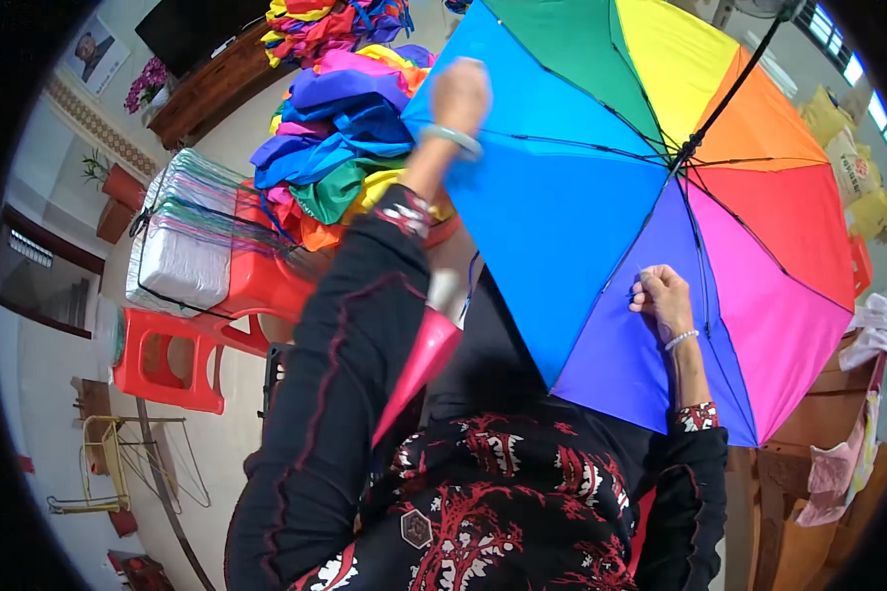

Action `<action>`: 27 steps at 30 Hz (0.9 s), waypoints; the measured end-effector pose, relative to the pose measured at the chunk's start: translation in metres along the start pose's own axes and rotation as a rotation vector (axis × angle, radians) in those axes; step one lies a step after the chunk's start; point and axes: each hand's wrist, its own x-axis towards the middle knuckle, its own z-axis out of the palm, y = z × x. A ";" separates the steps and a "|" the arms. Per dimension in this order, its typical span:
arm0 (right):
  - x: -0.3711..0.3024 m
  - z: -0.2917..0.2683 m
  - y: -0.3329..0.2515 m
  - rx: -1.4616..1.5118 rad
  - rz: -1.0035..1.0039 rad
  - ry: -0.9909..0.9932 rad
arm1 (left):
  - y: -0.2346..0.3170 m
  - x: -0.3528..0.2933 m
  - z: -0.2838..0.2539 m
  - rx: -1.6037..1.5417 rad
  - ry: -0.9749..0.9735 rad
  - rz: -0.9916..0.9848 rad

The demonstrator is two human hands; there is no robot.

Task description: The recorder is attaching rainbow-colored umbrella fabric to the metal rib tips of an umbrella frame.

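An opened rainbow umbrella spreads before me with its inside up, its dark ribs meeting at the black shaft. My right hand is over the purple panel beside a rib, thumb and fingers pinched; what they hold is too fine to make out. My left hand, with a pale bangle at the wrist, is raised at the left edge of the blue panel. It is blurred but looks closed, and I cannot make out anything inside it.
Left of the umbrella lies a heap of multicoloured umbrella cloth. Beside it, a white wrapped block draped with coloured threads rests on red plastic stools. A pink cone-shaped thing is by my left arm. Wooden furniture stands at the right.
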 end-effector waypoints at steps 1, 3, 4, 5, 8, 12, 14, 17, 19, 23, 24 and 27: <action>0.004 0.020 -0.004 0.004 -0.003 -0.076 | -0.081 -0.007 -0.018 -0.211 0.082 -0.115; -0.002 0.000 0.000 0.015 0.016 0.010 | -0.064 -0.005 -0.040 -0.527 -0.184 -0.759; -0.002 -0.001 0.001 0.017 0.019 0.018 | -0.102 -0.012 -0.046 -0.002 -0.366 -0.395; -0.002 0.007 -0.003 0.011 0.015 -0.005 | -0.146 -0.028 -0.061 0.533 -0.499 -0.029; -0.005 0.000 0.007 0.009 0.026 0.024 | -0.173 -0.078 -0.060 -0.528 -0.058 -1.034; -0.005 0.002 0.013 0.016 0.035 0.036 | -0.210 -0.106 -0.068 -0.087 -0.096 -0.631; -0.003 0.004 0.014 0.018 0.032 0.032 | -0.217 -0.110 -0.076 0.069 -0.129 -0.435; -0.008 -0.011 0.020 0.056 0.041 0.064 | -0.148 -0.085 -0.083 -0.392 -0.063 -0.735; -0.007 -0.010 0.017 0.075 0.027 0.067 | -0.106 -0.061 -0.103 -0.332 0.060 -0.612; -0.004 -0.001 0.010 0.099 0.020 0.044 | -0.005 -0.043 -0.127 -0.665 -0.171 -0.558; -0.005 0.000 0.009 0.134 0.024 0.055 | 0.022 -0.045 -0.118 -0.846 -0.385 -0.552; 0.002 -0.010 0.005 0.269 -0.052 0.110 | 0.101 -0.072 -0.057 -0.628 -0.887 0.154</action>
